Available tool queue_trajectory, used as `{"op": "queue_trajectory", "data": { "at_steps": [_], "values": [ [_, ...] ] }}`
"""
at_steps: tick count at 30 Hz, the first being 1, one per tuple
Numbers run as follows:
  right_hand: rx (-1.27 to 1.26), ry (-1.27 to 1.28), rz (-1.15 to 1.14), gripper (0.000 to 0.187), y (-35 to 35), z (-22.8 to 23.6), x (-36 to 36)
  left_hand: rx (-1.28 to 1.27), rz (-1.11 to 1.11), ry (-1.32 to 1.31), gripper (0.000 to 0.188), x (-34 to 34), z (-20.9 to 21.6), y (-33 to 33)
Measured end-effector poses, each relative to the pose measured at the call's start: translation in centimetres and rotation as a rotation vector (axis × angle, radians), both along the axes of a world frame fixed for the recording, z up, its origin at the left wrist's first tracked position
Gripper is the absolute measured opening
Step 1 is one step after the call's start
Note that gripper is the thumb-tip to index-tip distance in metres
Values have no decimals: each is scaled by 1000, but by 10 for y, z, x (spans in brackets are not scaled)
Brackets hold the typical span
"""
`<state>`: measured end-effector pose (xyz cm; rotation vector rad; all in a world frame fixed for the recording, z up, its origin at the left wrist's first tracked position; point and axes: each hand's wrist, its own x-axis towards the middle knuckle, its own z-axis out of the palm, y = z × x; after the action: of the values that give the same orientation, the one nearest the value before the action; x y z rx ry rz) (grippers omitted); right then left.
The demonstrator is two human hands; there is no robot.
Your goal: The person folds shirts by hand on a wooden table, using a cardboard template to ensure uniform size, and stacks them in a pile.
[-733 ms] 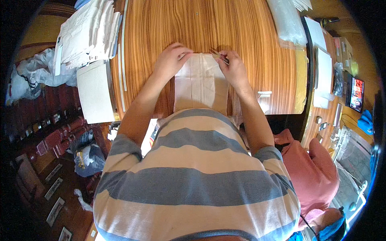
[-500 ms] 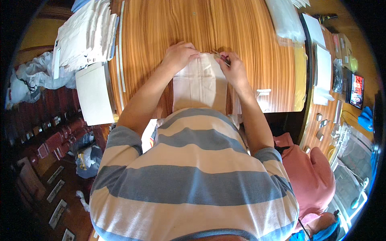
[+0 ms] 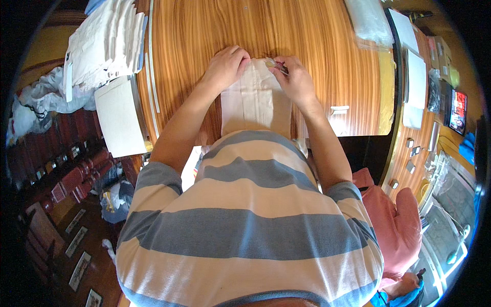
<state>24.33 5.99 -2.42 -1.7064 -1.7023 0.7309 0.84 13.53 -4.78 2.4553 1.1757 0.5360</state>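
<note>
Head view, cloth risk: the slim tool (image 3: 280, 68) is sitting at the far right corner of the pale cloth (image 3: 250, 105), so a slip of its tip could be nicking the fabric.
Crease risk: uneven pressure from the two hands could be skewing the cloth's far edge.
Pale cloth: it is lying on the wood-grain table (image 3: 184, 46), spreading between the hands and toward the striped shirt (image 3: 245, 204).
Left hand (image 3: 228, 68): it is curling its fingers at the cloth's far left corner; whether it is pinching or only touching, I cannot tell.
Right hand (image 3: 296, 82): it is grasping the tool beside the cloth's far right corner.
Fabric stack (image 3: 105, 46): it is lying well left of the cloth.
</note>
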Motion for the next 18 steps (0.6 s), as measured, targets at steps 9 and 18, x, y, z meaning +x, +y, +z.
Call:
{"op": "queue_trajectory", "data": {
  "at_steps": [9,18],
  "values": [
    [-10,-51,-60,34,3,-12,4,122,-141,10,14,1,-6,10],
    [14,-104,7,34,2,-2,-5,59,-54,-126,13,0,-8,3]
  ]
}}
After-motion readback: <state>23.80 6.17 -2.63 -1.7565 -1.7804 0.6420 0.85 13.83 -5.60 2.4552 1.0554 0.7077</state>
